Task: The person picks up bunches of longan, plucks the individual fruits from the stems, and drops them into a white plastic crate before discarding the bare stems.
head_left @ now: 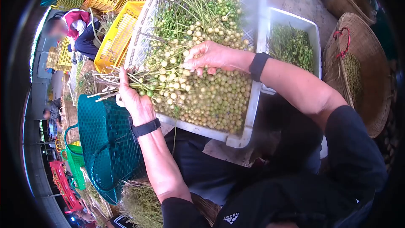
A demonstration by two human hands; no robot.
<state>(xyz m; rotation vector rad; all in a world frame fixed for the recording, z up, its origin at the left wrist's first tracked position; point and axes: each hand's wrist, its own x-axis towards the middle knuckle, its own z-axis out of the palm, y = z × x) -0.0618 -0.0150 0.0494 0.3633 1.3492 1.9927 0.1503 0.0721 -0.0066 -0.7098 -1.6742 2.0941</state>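
My left hand [138, 102] is closed around the woody stems of a fruit bunch [171, 78], small round yellow-green fruits on thin twigs. Over the fruit end of that bunch, my right hand [213, 57] has its fingers curled and pinched together; what lies between the fingertips is hidden. Both hands are above a white plastic crate [200, 131]. Loose round fruits [223, 105] fill its near part. Across its far part lie more stemmed bunches [190, 12], some with smaller green fruits. Black bands circle both wrists.
A white bin [317, 46] with green sprigs stands right of the crate, beside a wicker basket [373, 84] holding fruits. To the left are a teal woven basket [107, 143] and a yellow crate [120, 33]. A person in a red vest [76, 22] sits at the upper left.
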